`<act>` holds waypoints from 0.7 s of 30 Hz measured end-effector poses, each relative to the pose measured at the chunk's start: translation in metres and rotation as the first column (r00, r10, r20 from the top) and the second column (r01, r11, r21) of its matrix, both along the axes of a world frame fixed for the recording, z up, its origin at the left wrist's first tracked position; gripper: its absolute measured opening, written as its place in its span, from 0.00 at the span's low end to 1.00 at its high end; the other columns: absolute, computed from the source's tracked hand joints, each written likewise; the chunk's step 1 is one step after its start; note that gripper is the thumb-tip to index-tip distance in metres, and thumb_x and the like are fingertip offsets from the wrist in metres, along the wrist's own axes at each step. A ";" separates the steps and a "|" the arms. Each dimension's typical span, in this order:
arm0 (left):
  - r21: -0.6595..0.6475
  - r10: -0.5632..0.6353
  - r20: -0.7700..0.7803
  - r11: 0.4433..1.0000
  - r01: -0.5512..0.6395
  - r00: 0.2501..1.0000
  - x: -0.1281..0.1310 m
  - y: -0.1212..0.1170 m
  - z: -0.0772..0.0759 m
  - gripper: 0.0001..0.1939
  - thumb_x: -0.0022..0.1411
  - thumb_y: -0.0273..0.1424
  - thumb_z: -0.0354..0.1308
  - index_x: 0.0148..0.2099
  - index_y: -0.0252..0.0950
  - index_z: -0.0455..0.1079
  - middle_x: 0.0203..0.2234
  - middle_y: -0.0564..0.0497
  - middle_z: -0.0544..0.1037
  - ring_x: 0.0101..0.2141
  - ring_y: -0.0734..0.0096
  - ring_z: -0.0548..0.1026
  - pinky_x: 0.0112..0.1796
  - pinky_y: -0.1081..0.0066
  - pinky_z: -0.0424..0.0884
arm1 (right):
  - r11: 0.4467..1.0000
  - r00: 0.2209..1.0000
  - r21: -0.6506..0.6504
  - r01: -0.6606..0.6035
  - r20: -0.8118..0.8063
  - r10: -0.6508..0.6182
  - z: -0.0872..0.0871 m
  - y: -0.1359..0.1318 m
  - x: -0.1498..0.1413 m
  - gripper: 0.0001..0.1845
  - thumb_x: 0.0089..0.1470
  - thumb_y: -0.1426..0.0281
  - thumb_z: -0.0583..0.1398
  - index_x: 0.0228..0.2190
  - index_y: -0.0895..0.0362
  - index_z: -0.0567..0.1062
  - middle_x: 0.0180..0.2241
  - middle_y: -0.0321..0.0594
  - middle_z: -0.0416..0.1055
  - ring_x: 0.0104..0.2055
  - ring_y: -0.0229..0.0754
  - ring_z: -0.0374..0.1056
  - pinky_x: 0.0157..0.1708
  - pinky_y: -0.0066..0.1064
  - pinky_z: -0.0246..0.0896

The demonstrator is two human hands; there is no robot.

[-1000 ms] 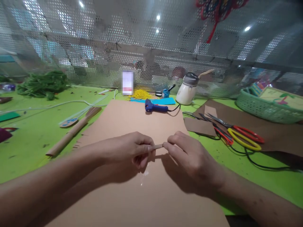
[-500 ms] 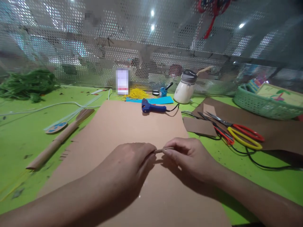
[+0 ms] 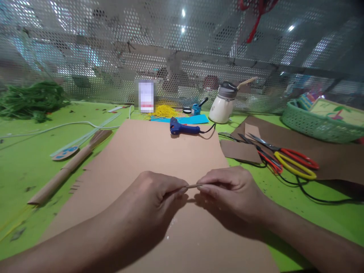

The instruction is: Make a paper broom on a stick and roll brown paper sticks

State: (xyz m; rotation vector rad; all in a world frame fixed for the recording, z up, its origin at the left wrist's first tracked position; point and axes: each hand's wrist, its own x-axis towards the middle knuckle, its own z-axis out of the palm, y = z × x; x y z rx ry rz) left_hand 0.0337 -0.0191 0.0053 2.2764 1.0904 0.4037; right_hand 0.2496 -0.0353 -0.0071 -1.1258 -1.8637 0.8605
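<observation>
A thin strip of brown paper or card is pinched at both ends between my hands. My left hand grips its left end between thumb and fingers. My right hand pinches the right end the same way, and a short stretch shows between them. Both hands hover above a large tan sheet, with their shadows falling on it. Small shiny spots lie on the sheet below. At its far edge rests a blue glue gun.
On the right lie red-and-yellow scissors, a second pair beside them, a small card piece and a green basket. A rolled paper tube is at left. Behind stand a white jar, a blue paint pot and a phone.
My left hand has turned over, knuckles now upward, and both hands sit slightly lower. The strip stays held throughout, and my right hand shifted its grip. The view has swung slightly right.
</observation>
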 end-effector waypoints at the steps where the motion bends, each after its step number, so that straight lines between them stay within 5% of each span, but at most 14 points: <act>1: -0.007 -0.007 0.007 1.000 0.007 1.000 -0.001 0.000 0.000 0.20 0.68 0.35 0.45 0.26 0.36 0.69 0.17 0.56 0.65 0.19 0.78 0.61 0.21 0.74 0.51 | 1.000 1.000 0.004 -0.005 0.005 0.005 0.000 0.000 0.000 0.07 0.53 0.75 0.62 0.27 0.57 0.82 0.24 0.38 0.78 0.25 0.37 0.71 0.26 0.27 0.67; 11: 0.060 -0.028 0.133 0.998 0.020 0.991 0.010 -0.005 0.002 0.18 0.71 0.36 0.44 0.36 0.42 0.74 0.22 0.57 0.74 0.23 0.77 0.69 0.27 0.75 0.58 | 0.994 0.989 -0.103 -0.021 -0.147 0.006 -0.002 -0.002 -0.001 0.07 0.53 0.74 0.64 0.35 0.58 0.81 0.30 0.40 0.80 0.30 0.38 0.75 0.28 0.27 0.71; 21: 0.161 -0.059 0.133 0.986 0.037 0.989 0.008 -0.006 -0.004 0.14 0.71 0.34 0.48 0.37 0.41 0.73 0.22 0.58 0.73 0.23 0.79 0.68 0.27 0.75 0.58 | 0.998 0.989 -0.065 -0.016 -0.149 0.006 -0.001 -0.002 -0.002 0.05 0.53 0.75 0.63 0.31 0.58 0.81 0.27 0.38 0.79 0.28 0.36 0.73 0.27 0.24 0.68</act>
